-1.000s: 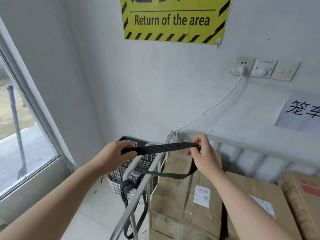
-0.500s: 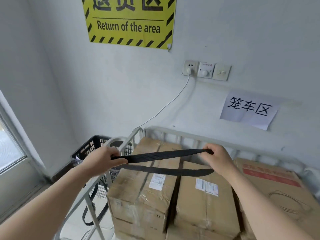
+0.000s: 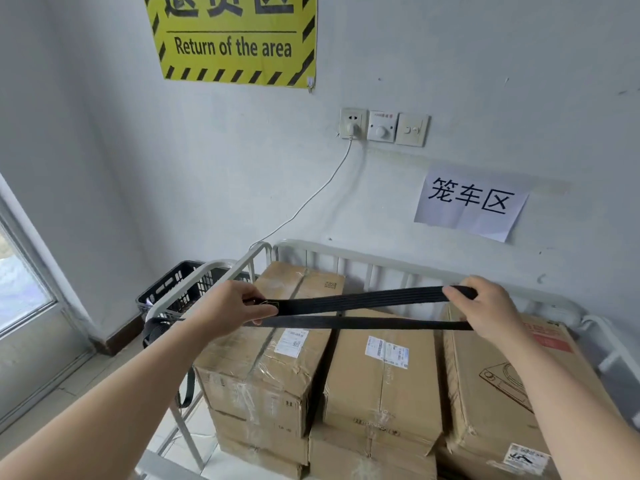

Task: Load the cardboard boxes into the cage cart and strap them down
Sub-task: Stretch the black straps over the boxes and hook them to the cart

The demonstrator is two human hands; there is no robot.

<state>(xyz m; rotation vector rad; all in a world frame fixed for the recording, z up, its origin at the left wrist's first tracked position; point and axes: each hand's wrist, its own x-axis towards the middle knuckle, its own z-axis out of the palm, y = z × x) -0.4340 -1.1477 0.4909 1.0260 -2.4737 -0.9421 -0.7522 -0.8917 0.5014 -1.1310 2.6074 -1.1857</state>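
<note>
Brown cardboard boxes (image 3: 381,368) sit stacked inside the white metal-railed cage cart (image 3: 363,257). Flat black webbing strap (image 3: 360,301) runs doubled above the cart's load. Left hand (image 3: 228,311) pinches one end; right hand (image 3: 485,306) grips the other, looped end.

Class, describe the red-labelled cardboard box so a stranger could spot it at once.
Find the white cage cart under the paper sign. Among its top cardboard boxes, take the rightmost box. Only it bears a red label and a line drawing; neighbours carry only white stickers.
</note>
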